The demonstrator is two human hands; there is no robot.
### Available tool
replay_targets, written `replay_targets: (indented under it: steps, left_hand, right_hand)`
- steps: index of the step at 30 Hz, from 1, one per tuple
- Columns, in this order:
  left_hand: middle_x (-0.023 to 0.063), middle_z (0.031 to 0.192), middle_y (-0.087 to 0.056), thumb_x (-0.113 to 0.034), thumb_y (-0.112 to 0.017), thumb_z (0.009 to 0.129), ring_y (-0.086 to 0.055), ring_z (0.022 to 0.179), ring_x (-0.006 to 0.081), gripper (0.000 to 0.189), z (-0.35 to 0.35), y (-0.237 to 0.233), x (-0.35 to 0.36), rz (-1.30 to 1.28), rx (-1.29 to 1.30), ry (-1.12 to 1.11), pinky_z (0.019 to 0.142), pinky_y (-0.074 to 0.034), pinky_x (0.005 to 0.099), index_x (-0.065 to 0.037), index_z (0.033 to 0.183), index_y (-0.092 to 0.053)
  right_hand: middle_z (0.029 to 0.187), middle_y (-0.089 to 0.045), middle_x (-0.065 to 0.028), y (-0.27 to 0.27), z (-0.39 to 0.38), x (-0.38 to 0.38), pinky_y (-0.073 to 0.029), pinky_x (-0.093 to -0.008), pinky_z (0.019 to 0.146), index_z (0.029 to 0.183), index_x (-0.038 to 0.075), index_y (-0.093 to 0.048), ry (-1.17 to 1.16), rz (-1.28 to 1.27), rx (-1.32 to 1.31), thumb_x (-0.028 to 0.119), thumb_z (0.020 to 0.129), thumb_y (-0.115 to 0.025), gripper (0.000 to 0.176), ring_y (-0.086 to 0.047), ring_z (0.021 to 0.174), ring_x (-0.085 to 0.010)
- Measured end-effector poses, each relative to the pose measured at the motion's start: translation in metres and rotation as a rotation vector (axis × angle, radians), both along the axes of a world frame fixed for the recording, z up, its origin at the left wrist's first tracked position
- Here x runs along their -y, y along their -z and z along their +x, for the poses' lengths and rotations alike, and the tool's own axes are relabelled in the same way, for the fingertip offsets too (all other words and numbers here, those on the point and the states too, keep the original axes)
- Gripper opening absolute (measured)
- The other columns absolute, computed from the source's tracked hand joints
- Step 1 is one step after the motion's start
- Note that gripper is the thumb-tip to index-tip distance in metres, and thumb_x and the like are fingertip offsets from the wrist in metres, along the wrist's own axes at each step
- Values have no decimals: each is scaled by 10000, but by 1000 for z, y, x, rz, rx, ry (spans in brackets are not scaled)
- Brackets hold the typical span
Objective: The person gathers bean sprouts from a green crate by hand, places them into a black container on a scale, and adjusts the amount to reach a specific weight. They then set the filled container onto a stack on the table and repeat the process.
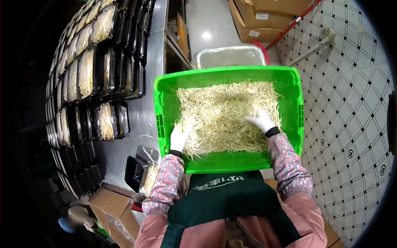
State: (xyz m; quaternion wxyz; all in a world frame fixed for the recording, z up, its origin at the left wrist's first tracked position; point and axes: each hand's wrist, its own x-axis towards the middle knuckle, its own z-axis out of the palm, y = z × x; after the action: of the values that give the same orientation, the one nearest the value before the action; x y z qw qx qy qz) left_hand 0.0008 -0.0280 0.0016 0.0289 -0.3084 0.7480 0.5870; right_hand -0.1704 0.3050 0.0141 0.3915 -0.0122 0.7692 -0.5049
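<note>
A green plastic crate [227,168] in front of me holds a thick layer of pale bean sprouts [227,132]. Both of my hands wear white gloves. My left hand [180,135] is at the crate's left side, its fingertips among the sprouts and partly covered by them. Farther right, my right hand [261,120] is over the sprouts, thumb apart from the fingers. Some sprouts by its fingertips are smeared by motion. How deep the fingers reach is hidden.
Stacked black trays of sprouts [87,74] stand on the metal table [155,49] at left. An open black tray [134,173] lies nearer me. Behind the crate are a pale tub [231,56] and cardboard boxes [264,16]. Another person [78,215] is at lower left.
</note>
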Motion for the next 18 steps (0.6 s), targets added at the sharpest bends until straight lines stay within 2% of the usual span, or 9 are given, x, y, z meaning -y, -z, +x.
replay_targets:
  steps: [1,2,4,6,10,12,14,15,18]
  left_hand:
    - [137,1207,-672,-244,-785,834,-627,1113,205,557,4,25,1,274,-138,-100,968,-475,314,50,1258,-575]
    - [192,1318,-592,-266,-828,782,-570,1205,237,769,21,78,20,101,88,-114,1027,-441,319,73,1368,-463]
    - [240,1435,-464,-300,-836,765,-469,1315,279,951,20,76,4,-20,85,-148,1105,-364,343,79,1464,-314]
    - [222,1536,-326,-273,-819,800,-350,1396,272,1036,17,95,-6,-119,157,-187,1153,-278,343,47,1531,-158]
    - [264,1488,-378,-401,-829,750,-387,1368,352,1098,17,124,-10,-93,205,-228,1155,-287,383,-2,1541,-182]
    - [220,1407,-481,-357,-827,767,-488,1270,303,1038,11,134,-16,139,183,-282,1080,-378,368,34,1516,-224]
    - [176,1318,-581,-302,-816,794,-582,1164,248,937,5,121,-26,452,187,-396,992,-468,345,65,1483,-298]
    - [118,1213,-633,-271,-729,886,-615,1062,209,547,4,106,-31,498,275,-398,925,-498,348,9,1319,-547]
    - [110,1195,-643,-226,-622,965,-642,1021,201,399,5,20,-44,744,46,-336,871,-534,348,2,1290,-572]
  right_hand:
    - [1358,-557,-195,46,4,-4,-411,-345,1058,1420,7,-451,-64,-34,-210,213,818,-750,703,-544,1227,-255]
    - [1369,-541,-212,39,1,2,-399,-363,1072,1423,4,-443,-80,110,-402,251,828,-733,707,-529,1246,-282]
    - [1392,-507,-247,10,8,38,-375,-397,1100,1429,-3,-427,-113,398,-767,326,847,-699,722,-498,1285,-337]
    - [1443,-439,-275,31,23,85,-346,-436,1122,1463,-23,-357,-236,-35,-501,436,854,-652,818,-444,1325,-394]
    - [1488,-344,-325,84,60,150,-335,-455,1133,1516,-19,-236,-300,292,-386,461,856,-637,909,-402,1345,-460]
    - [1490,-321,-347,93,81,167,-349,-470,1120,1514,-14,-243,-271,384,-301,474,853,-634,910,-390,1340,-493]
    - [1453,-400,-323,128,109,175,-363,-465,1107,1497,-19,-279,-126,114,-143,503,863,-628,892,-422,1338,-439]
    - [1441,-424,-313,108,108,167,-363,-445,1110,1478,-23,-314,-118,59,-56,496,867,-633,863,-436,1337,-412]
    - [1384,-523,-232,30,94,136,-385,-374,1090,1401,-28,-424,-77,-227,16,379,845,-730,754,-509,1285,-309]
